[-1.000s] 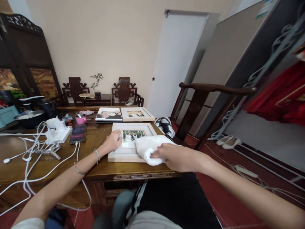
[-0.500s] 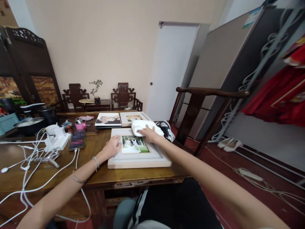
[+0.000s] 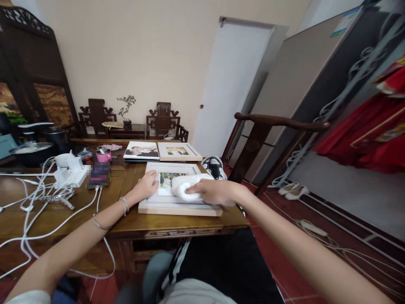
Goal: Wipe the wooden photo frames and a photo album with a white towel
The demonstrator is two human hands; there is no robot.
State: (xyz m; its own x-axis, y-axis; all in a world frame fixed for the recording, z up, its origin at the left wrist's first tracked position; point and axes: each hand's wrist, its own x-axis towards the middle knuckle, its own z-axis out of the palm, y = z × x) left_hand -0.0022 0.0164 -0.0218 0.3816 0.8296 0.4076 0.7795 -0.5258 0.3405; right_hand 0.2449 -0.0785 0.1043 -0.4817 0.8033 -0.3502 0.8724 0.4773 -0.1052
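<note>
While the left hand (image 3: 146, 185) touches the near picture frame (image 3: 177, 209) at left, the right hand (image 3: 217, 191) grasps a white cloth (image 3: 180, 188) over its right part. Whether the left grips, I cannot tell.

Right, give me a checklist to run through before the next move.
1. Left hand on the left side of the picture frame: ok.
2. White cloth held in the right hand: ok.
3. Frame lying flat on the table: ok.
4. Photo fully uncovered: not ok, the cloth hides its right part.
5. White cables apart from the frame: ok, off to the left.
6. Surface under the cloth clean: cannot tell.
</note>
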